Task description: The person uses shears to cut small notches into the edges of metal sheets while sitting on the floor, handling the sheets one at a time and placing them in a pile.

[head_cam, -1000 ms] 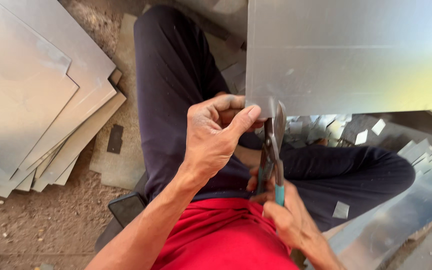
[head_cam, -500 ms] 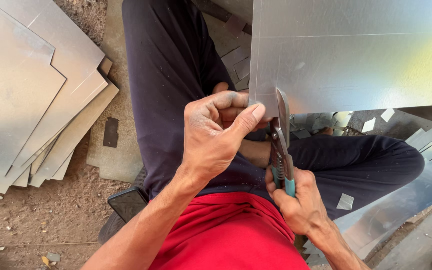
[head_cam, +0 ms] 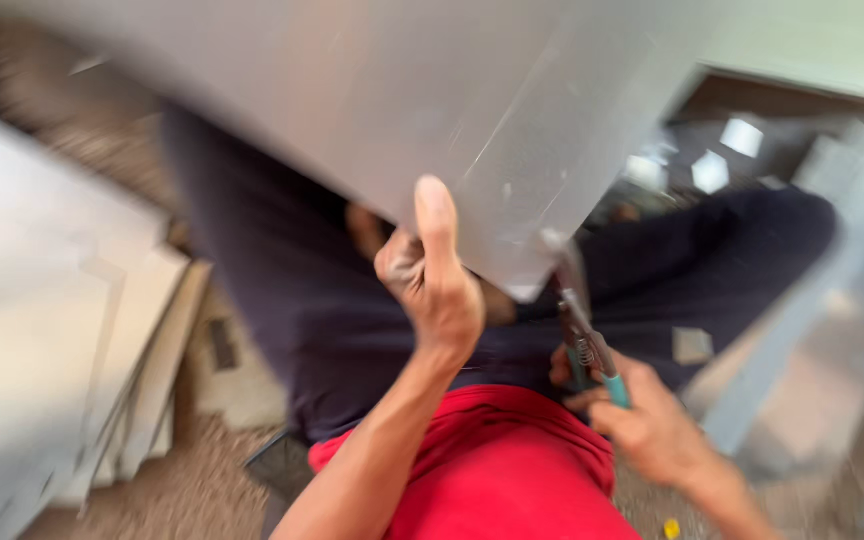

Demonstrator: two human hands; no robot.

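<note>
A large metal sheet (head_cam: 372, 110) is held across the upper part of the view, tilted, with its lower corner hanging just above the lap. The sheet is grey, flat and smooth, with fine scratches and a dull sheen; its outline is softened by motion blur. The lower edge is gripped by the left hand (head_cam: 437, 285): the thumb is laid flat up the near face and the fingers are curled behind, so the grip is closed on the sheet.

A pair of tin snips (head_cam: 584, 340) is held in the right hand (head_cam: 652, 425), with the grip wrapped shut around the teal-covered handles. The dark blades are pointed up at the lower corner of the sheet; whether metal lies between them cannot be told through the blur.

Open room is limited. Below the sheet, the space is filled by legs in dark trousers (head_cam: 302, 330) and a red shirt (head_cam: 492, 470). To the left, a stack of cut sheets (head_cam: 42, 360) lies on the dirt floor (head_cam: 182, 490), their stepped edges fanned outward. To the right, small square offcuts (head_cam: 742, 135) and longer pale metal strips (head_cam: 822, 370) are scattered near the knee.
</note>
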